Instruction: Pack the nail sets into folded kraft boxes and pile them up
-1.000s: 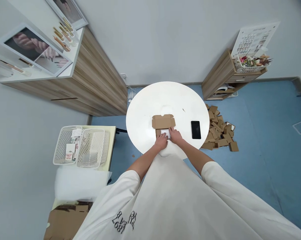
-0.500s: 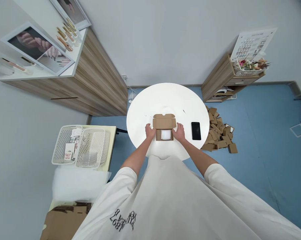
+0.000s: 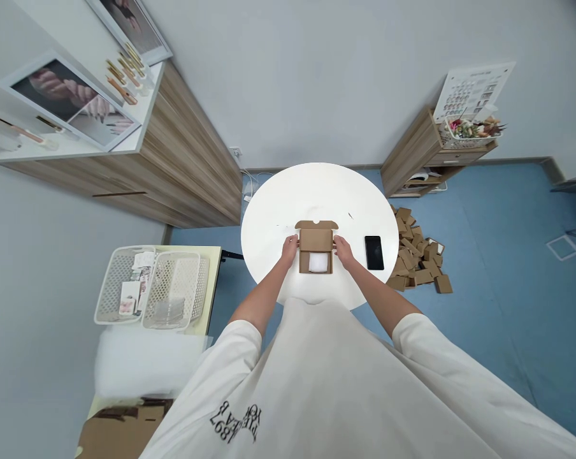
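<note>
A small brown cardboard box lies on the round white table, its lid raised. A white item sits inside the box. My left hand grips the left side of the lid. On the lid's right side, my right hand holds on with its fingers closed on the cardboard.
A black phone lies on the table right of the box. A heap of brown boxes covers the blue floor at the right. Two white baskets stand on a yellow side table at the left. Wooden cabinets stand at both sides.
My hands left the white item inside the box, moved out to the box's sides, then took the lid's side flaps. The lid now stands more upright.
</note>
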Tool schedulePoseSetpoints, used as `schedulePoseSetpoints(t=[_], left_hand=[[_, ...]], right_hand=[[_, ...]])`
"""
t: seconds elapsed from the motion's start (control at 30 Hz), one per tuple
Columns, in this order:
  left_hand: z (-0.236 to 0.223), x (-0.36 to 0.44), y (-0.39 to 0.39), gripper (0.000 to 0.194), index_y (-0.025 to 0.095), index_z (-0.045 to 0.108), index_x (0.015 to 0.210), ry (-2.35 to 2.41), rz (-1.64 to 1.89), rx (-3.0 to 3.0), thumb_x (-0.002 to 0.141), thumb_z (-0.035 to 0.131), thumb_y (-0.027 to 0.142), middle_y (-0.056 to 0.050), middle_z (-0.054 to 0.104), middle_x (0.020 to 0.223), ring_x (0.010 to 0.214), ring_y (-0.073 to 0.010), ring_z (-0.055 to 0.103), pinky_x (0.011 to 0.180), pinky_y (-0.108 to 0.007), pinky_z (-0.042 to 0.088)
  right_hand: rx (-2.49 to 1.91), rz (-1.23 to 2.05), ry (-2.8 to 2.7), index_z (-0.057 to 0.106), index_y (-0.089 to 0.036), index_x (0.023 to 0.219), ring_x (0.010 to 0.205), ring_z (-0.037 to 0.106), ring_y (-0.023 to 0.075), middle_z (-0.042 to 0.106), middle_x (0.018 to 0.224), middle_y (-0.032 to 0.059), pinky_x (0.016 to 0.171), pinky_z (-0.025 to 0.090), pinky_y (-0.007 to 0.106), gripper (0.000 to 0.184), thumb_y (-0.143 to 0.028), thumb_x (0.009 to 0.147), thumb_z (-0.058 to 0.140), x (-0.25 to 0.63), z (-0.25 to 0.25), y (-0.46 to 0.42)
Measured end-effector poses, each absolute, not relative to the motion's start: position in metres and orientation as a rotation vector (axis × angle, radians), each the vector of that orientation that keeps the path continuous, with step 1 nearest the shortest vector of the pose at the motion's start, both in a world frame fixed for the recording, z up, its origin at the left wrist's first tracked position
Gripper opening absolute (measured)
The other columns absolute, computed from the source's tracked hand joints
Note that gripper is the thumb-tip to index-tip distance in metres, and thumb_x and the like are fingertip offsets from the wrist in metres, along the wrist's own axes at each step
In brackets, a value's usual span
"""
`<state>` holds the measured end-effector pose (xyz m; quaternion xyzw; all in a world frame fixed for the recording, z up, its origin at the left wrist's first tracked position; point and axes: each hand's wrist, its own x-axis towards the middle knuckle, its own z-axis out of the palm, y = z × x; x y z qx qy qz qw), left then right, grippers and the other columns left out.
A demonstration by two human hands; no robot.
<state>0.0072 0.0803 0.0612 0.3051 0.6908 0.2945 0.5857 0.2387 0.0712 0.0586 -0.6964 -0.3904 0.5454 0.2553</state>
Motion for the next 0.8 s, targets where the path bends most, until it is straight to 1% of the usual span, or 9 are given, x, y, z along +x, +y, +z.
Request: schedulePoseSetpoints(t=[0.1, 0.23, 0.37, 0.47, 0.53, 0.57, 0.7, 0.77, 0.8], left_hand=[[0.065, 0.004, 0.081, 0.059, 0.021, 0.053, 0.132, 1.590, 0.673, 0.657, 0.099, 0.032, 0.064, -0.014, 0.065, 0.131, 0.110, -0.0235, 0.067, 0.086, -0.034, 0.050], [0.067, -0.004, 0.082, 0.075, 0.023, 0.049, 0.142, 1.547, 0.635, 0.645, 0.097, 0.017, 0.073, -0.013, 0.063, 0.136, 0.112, -0.0229, 0.066, 0.083, -0.032, 0.051], [0.069, -0.011, 0.086, 0.079, 0.025, 0.056, 0.139, 1.465, 0.657, 0.665, 0.094, 0.016, 0.077, -0.011, 0.067, 0.130, 0.111, -0.0238, 0.066, 0.084, -0.033, 0.050], [0.069, -0.013, 0.089, 0.079, 0.025, 0.064, 0.129, 1.410, 0.681, 0.696, 0.094, 0.017, 0.078, -0.011, 0.066, 0.131, 0.114, -0.0239, 0.064, 0.086, -0.033, 0.050], [0.067, -0.014, 0.089, 0.074, 0.024, 0.068, 0.121, 1.393, 0.675, 0.747, 0.095, 0.021, 0.075, -0.009, 0.064, 0.133, 0.118, -0.0231, 0.062, 0.088, -0.032, 0.051], [0.066, -0.014, 0.088, 0.069, 0.024, 0.069, 0.117, 1.406, 0.667, 0.784, 0.096, 0.026, 0.073, -0.009, 0.064, 0.133, 0.119, -0.0228, 0.061, 0.089, -0.031, 0.050], [0.056, -0.016, 0.075, 0.040, 0.022, 0.070, 0.106, 1.502, 0.614, 0.953, 0.092, 0.053, 0.056, -0.007, 0.069, 0.122, 0.112, -0.0232, 0.063, 0.091, -0.032, 0.052], [0.050, -0.017, 0.064, 0.032, 0.022, 0.069, 0.108, 1.505, 0.561, 1.033, 0.092, 0.056, 0.046, -0.007, 0.070, 0.120, 0.108, -0.0235, 0.065, 0.091, -0.034, 0.053], [0.048, -0.017, 0.058, 0.030, 0.022, 0.068, 0.110, 1.519, 0.534, 1.092, 0.091, 0.056, 0.042, -0.007, 0.069, 0.124, 0.111, -0.0238, 0.064, 0.094, -0.035, 0.052]], right_hand=[[-1.890, 1.591, -0.907, 0.047, -0.023, 0.147, 0.113, 0.064, 0.0230, 0.059, 0.141, 0.0118, 0.088, 0.054, 0.035, 0.073, -0.067, 0.098, 0.015, 0.240, 0.063, 0.072], [-1.798, 1.701, -0.903, 0.039, -0.021, 0.154, 0.119, 0.061, 0.0242, 0.053, 0.148, 0.0137, 0.091, 0.053, 0.036, 0.087, -0.071, 0.095, -0.003, 0.245, 0.071, 0.072], [-1.730, 1.742, -0.992, 0.035, -0.022, 0.157, 0.119, 0.061, 0.0247, 0.055, 0.145, 0.0139, 0.093, 0.053, 0.037, 0.091, -0.071, 0.093, -0.009, 0.249, 0.078, 0.075], [-1.678, 1.762, -1.004, 0.040, -0.026, 0.155, 0.118, 0.061, 0.0248, 0.057, 0.141, 0.0122, 0.094, 0.053, 0.037, 0.087, -0.072, 0.095, -0.003, 0.251, 0.082, 0.078], [-1.659, 1.765, -0.985, 0.050, -0.027, 0.148, 0.120, 0.061, 0.0249, 0.057, 0.141, 0.0108, 0.095, 0.052, 0.037, 0.083, -0.073, 0.096, 0.005, 0.251, 0.082, 0.078], [-1.661, 1.754, -0.979, 0.055, -0.027, 0.143, 0.121, 0.060, 0.0250, 0.057, 0.142, 0.0102, 0.097, 0.051, 0.037, 0.080, -0.074, 0.097, 0.011, 0.251, 0.081, 0.077], [-1.703, 1.696, -1.003, 0.068, -0.024, 0.124, 0.123, 0.058, 0.0265, 0.063, 0.134, 0.0095, 0.103, 0.047, 0.040, 0.067, -0.072, 0.096, 0.031, 0.250, 0.069, 0.067], [-1.725, 1.666, -1.082, 0.071, -0.022, 0.116, 0.120, 0.059, 0.0271, 0.067, 0.128, 0.0096, 0.104, 0.046, 0.042, 0.060, -0.069, 0.094, 0.041, 0.250, 0.061, 0.058], [-1.739, 1.635, -1.148, 0.072, -0.022, 0.114, 0.120, 0.059, 0.0270, 0.067, 0.127, 0.0093, 0.104, 0.046, 0.042, 0.055, -0.066, 0.092, 0.046, 0.250, 0.056, 0.053]])
